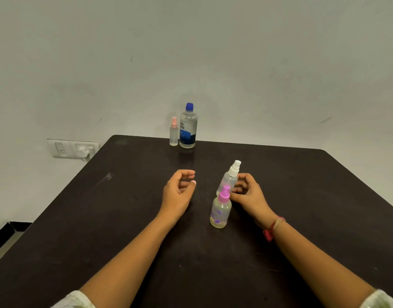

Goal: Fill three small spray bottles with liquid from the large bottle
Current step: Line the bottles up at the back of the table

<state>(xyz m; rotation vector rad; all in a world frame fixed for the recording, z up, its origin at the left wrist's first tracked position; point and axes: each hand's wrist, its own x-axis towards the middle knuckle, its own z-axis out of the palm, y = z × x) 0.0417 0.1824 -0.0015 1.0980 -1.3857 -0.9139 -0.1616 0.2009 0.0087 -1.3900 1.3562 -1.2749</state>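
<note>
On the dark table (129, 218) a small spray bottle with a purple cap (221, 210) stands near the middle. Just behind it a clear spray bottle with a white cap (230, 176) leans to the right, its base hidden by the purple-capped one. My right hand (250, 194) is curled against that leaning bottle's right side and holds it with its fingertips. My left hand (180, 190) hovers to the left, fingers loosely curled, holding nothing. At the far edge stand the large bottle with a blue cap (188, 127) and a third small spray bottle with a pink cap (173, 133).
A pale wall rises right behind the table. A white switch and socket plate (73, 148) with a plug sits on the wall at the left. The table's left edge drops to the floor (4, 243).
</note>
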